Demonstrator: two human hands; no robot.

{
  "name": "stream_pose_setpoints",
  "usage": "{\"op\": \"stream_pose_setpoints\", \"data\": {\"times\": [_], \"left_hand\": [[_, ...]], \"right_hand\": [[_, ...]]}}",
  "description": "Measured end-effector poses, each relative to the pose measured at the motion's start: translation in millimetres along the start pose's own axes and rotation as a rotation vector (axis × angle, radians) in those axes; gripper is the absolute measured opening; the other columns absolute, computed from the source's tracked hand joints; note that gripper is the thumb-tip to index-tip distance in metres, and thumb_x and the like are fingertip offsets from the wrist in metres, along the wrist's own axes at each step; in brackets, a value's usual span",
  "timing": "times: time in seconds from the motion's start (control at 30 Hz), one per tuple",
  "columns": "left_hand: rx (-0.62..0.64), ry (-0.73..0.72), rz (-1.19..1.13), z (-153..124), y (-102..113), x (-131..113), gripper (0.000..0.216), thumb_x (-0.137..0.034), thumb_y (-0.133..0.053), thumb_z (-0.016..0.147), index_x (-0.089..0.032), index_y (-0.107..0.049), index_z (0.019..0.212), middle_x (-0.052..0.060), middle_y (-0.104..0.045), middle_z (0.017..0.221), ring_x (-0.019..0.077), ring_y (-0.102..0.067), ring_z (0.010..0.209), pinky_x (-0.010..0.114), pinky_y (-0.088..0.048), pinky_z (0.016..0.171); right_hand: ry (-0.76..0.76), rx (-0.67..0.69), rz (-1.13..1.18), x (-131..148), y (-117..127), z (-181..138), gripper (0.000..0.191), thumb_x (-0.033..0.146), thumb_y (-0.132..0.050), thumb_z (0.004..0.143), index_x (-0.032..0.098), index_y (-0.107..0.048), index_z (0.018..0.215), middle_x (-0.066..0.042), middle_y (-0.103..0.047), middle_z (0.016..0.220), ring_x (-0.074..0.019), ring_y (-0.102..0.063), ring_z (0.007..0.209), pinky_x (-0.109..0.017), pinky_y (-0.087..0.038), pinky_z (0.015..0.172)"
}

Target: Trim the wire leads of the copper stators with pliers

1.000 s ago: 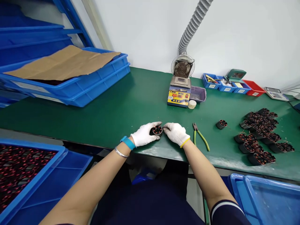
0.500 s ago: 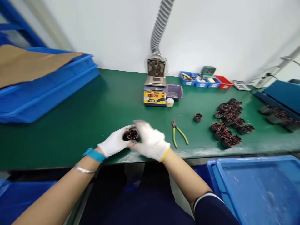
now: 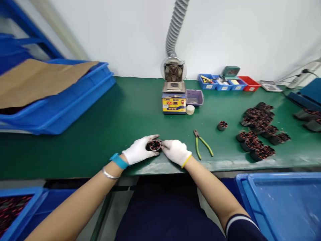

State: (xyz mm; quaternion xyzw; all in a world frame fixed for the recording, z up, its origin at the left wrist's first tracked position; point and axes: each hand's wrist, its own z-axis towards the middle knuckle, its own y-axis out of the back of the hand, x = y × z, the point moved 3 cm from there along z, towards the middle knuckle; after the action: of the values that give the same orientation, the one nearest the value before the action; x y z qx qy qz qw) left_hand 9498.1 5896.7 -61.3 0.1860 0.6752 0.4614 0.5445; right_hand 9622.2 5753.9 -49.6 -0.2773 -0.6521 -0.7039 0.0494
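My left hand [image 3: 140, 150], in a white glove, curls its fingers and thumb around a dark round motor stator [image 3: 154, 145] with copper windings, at the front of the green bench. The stator's open face points up toward me. From the other side my right hand [image 3: 176, 152], also gloved, pinches at the stator's right edge. What lies between those fingertips is too small to make out. Green-handled cutting pliers [image 3: 202, 144] rest on the bench right of my right hand, jaws pointing away. A single stator [image 3: 222, 125] stands beyond them.
Clusters of stators [image 3: 259, 117] stand on the right of the bench. A yellow-fronted soldering unit [image 3: 174, 103] is at the back, beside a purple tray [image 3: 195, 97]. Blue crates [image 3: 82, 97] fill the left; another blue crate [image 3: 288, 201] sits below the right edge.
My right hand has moved off the top of the stator to its right side, fingers now pinched. The left hand still holds the stator. The whole view has shifted, so things appear farther right.
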Motion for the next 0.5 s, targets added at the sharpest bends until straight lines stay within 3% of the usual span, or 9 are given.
{"op": "stream_pose_setpoints", "data": {"times": [0.1, 0.2, 0.27, 0.4, 0.5], "left_hand": [[0.023, -0.008, 0.001, 2.7, 3.7, 1.3, 0.082, -0.059, -0.069, 0.069, -0.02, -0.05, 0.139, 0.003, -0.056, 0.132, 0.0221, -0.053, 0.122, 0.033, -0.043, 0.105], [0.052, 0.029, -0.037, 4.9, 11.0, 1.7, 0.079, -0.053, -0.073, 0.067, -0.025, -0.051, 0.137, 0.0, -0.058, 0.129, 0.022, -0.055, 0.119, 0.034, -0.044, 0.104], [0.114, 0.082, -0.188, 7.9, 15.8, 1.4, 0.079, -0.053, -0.076, 0.064, -0.022, -0.054, 0.133, 0.001, -0.057, 0.131, 0.0207, -0.056, 0.118, 0.031, -0.046, 0.102], [0.12, 0.157, -0.496, 16.3, 19.9, 6.2, 0.047, -0.052, -0.068, 0.072, -0.014, -0.067, 0.098, 0.007, -0.06, 0.123, 0.0206, -0.06, 0.11, 0.03, -0.049, 0.096], [0.03, 0.203, -0.684, 13.0, 15.7, 18.9, 0.036, -0.047, -0.067, 0.074, -0.012, -0.058, 0.083, 0.01, -0.066, 0.105, 0.0217, -0.064, 0.099, 0.033, -0.052, 0.089]], "right_hand": [[-0.08, 0.097, 0.172, -4.9, 2.2, 10.2, 0.035, 0.056, -0.052, 0.085, 0.036, -0.066, 0.11, 0.006, -0.067, 0.098, -0.0203, -0.063, 0.094, -0.029, -0.04, 0.066], [-0.186, 0.102, 0.282, -7.3, 3.0, 16.3, 0.027, 0.05, -0.05, 0.087, 0.034, -0.068, 0.1, 0.007, -0.067, 0.093, -0.0171, -0.062, 0.093, -0.029, -0.037, 0.071], [-0.222, 0.098, 0.294, -6.4, 3.1, 17.3, 0.024, 0.047, -0.051, 0.086, 0.033, -0.068, 0.095, 0.007, -0.067, 0.09, -0.0164, -0.061, 0.09, -0.029, -0.034, 0.069], [-0.28, 0.116, 0.343, -1.5, 3.1, 16.5, 0.023, 0.045, -0.052, 0.085, 0.03, -0.068, 0.091, 0.007, -0.066, 0.088, -0.0156, -0.059, 0.086, -0.028, -0.032, 0.067], [-0.328, 0.116, 0.371, 2.3, 3.5, 15.6, 0.022, 0.044, -0.052, 0.085, 0.03, -0.068, 0.091, 0.008, -0.066, 0.088, -0.0144, -0.058, 0.086, -0.027, -0.033, 0.07]]}}
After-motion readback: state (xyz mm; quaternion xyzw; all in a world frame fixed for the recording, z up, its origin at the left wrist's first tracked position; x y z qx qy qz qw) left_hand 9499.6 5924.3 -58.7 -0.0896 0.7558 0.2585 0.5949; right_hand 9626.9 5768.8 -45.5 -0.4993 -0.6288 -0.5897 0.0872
